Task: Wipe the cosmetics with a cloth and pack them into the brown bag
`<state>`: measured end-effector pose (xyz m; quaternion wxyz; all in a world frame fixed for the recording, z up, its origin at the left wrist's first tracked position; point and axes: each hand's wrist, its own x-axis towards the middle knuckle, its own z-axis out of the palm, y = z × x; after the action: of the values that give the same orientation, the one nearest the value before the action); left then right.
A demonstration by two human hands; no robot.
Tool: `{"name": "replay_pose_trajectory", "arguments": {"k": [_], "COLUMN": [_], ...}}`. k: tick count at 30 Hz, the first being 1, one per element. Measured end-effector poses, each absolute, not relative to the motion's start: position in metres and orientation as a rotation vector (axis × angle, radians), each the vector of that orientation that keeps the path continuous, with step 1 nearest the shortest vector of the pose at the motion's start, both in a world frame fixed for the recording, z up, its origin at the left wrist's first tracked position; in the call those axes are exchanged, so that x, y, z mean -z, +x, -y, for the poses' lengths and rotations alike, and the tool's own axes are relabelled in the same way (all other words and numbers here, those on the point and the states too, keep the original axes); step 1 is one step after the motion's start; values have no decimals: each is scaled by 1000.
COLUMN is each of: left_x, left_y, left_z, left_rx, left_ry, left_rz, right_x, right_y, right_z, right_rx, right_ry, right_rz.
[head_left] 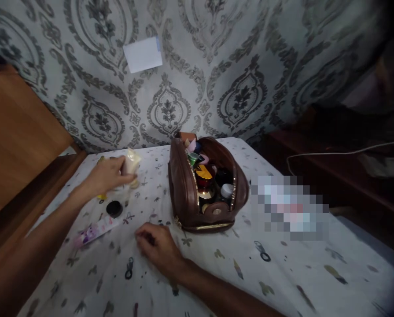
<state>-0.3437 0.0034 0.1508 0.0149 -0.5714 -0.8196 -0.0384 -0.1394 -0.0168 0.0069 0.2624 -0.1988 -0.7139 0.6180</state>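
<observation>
My left hand (109, 176) grips a pale cream squeeze tube (131, 162) above the far left of the cloth. Under and behind that hand, some small yellow items are partly hidden. A round black lid or jar (114, 208) lies just below it, and beside that a white and purple tube (96, 232). My right hand (159, 246) rests on the cloth with its fingers curled in and nothing visible in them. To its upper right stands a brown toiletry bag (183, 185), unzipped, packed with an amber-capped bottle (204, 174), a white-capped container (227, 190) and other small items.
The cloth (213, 277) is white with a plant print. A blurred-out object (291, 207) lies to the right of the bag. Patterned wallpaper (197, 79) carries a white paper (144, 55). Wooden furniture (18, 141) borders the left; a white cable (345, 152) runs at right.
</observation>
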Motion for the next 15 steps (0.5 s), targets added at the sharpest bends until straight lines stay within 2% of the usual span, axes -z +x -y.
{"name": "replay_pose_trajectory", "arguments": {"k": [5, 8, 15], "left_x": [-102, -79, -95], "left_y": [-302, -293, -330], "left_z": [39, 52, 67], "left_rx": [-245, -196, -55], "left_ry": [-1974, -1958, -1761], "left_rz": [2585, 2597, 2664], "right_x": [-7, -5, -5], "right_y": [-139, -140, -141], "right_z": [14, 13, 12], "right_rx": [-1685, -1693, -1771], "right_ry": [-556, -550, -569], "right_rz": [1800, 1788, 1790]}}
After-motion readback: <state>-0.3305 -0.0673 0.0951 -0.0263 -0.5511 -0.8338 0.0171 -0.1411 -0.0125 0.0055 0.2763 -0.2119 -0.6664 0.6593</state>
